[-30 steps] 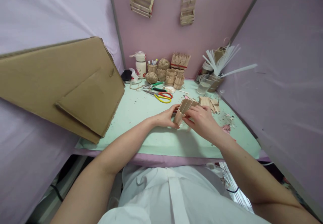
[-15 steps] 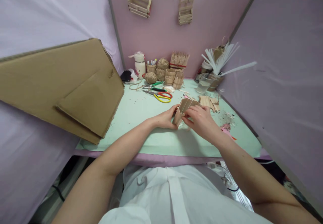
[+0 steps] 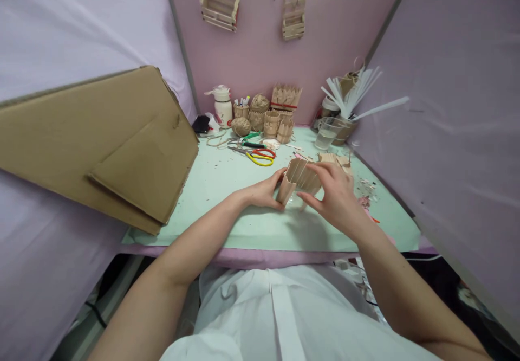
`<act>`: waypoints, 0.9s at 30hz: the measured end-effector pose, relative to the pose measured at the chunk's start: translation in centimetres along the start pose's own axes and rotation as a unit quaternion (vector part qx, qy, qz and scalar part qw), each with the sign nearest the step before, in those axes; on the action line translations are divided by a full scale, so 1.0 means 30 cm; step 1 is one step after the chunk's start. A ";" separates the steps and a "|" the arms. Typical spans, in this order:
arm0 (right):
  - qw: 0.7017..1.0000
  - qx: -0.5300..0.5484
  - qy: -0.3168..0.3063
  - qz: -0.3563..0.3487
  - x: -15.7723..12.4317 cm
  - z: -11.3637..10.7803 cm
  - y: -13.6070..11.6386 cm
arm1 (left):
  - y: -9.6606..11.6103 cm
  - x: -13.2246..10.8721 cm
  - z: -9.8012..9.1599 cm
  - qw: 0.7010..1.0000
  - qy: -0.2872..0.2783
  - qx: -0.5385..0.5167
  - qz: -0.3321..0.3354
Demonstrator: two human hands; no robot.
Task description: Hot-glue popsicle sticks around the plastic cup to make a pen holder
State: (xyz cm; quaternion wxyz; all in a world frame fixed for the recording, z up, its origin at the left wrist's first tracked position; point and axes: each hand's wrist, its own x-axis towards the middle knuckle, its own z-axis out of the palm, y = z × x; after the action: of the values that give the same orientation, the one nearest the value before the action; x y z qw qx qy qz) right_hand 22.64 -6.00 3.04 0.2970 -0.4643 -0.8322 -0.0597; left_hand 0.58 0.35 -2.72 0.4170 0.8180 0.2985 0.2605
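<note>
A curved wall of flat wooden sticks stands partly around what looks like a clear plastic cup, with its front side uncovered. My left hand grips the left side of this stick-covered cup, fingers behind and thumb in front. On the right, my right hand is spread, thumb and fingers apart, close to the cup's right rim. Whether its fingertips touch the sticks I cannot tell. Just behind that hand lies a piece of joined wooden strips, partly hidden.
Scissors with red and yellow handles and green-handled pliers lie beyond the cup. Farther back are twine balls, stick-covered pots and a white bottle. A water cup stands right; cardboard leans left.
My right hand has opened, its thumb and fingers moving apart and slightly right, uncovering more of the stick wall. The left hand keeps its grip. The view has shifted slightly.
</note>
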 end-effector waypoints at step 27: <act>0.941 0.261 0.072 0.201 -0.099 0.299 -0.004 | -0.020 0.012 0.013 0.998 0.054 -0.001 -0.010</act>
State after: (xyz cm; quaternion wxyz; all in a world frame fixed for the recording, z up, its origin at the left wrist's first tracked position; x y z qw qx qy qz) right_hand 19.79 -4.90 -5.89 0.4725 -0.5225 -0.6844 0.1880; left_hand 0.92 0.67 -3.37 0.4038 0.7992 0.3282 0.3009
